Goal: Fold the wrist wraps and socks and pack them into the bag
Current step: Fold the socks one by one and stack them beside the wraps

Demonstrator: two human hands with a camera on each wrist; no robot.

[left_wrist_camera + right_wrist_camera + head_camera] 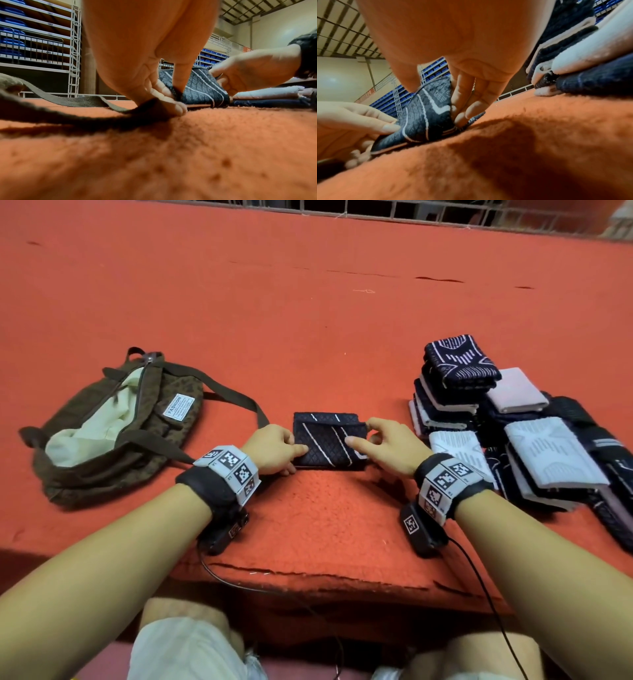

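Note:
A navy sock (325, 440) with white stripes lies folded on the orange mat in the middle of the head view. My left hand (298, 455) pinches its left edge, thumb on top and fingers beneath, as the left wrist view shows on the sock (200, 88). My right hand (359, 436) holds the folded-over flap at the right edge; in the right wrist view its fingers (464, 97) are tucked under that flap of the sock (419, 121). The brown bag (113, 422) lies at the left, unzipped, pale lining showing.
A pile of folded navy and white socks and wraps (513, 422) sits close to my right hand. The bag's strap (236, 398) runs along the mat to my left wrist. The mat's front edge (308, 577) is just before my knees. A railing crosses the far end.

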